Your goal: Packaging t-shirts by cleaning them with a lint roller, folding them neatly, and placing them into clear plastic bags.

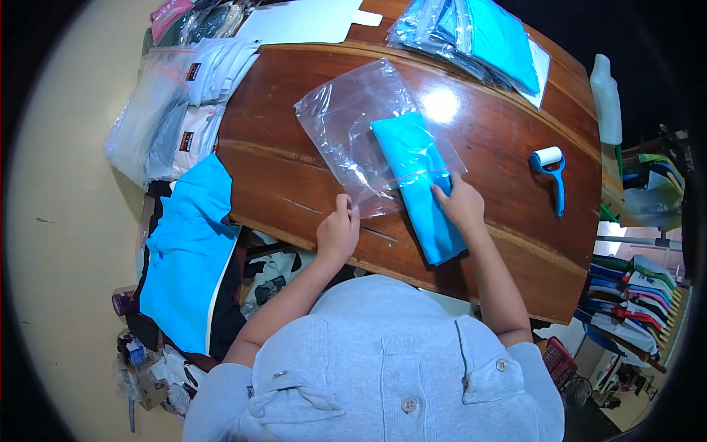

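Note:
A clear plastic zip bag point(342, 110) with a red seal line lies on the wooden table in front of me. A folded bright blue garment point(426, 202) is partly inside it; its far end is under the plastic and its near end sticks out past the bag's mouth. My left hand point(339, 230) pinches the near left corner of the bag's mouth. My right hand point(462, 202) grips the right edge of the folded garment near the bag's mouth, its thumb on top and its other fingers partly hidden.
Bagged blue garments point(479, 40) are stacked at the far right of the wooden table point(294, 158). A blue-handled lint roller point(552, 177) lies at the right. White packaged garments point(202, 110) and loose blue cloth point(188, 258) are at the left. A white board point(302, 18) lies at the far edge.

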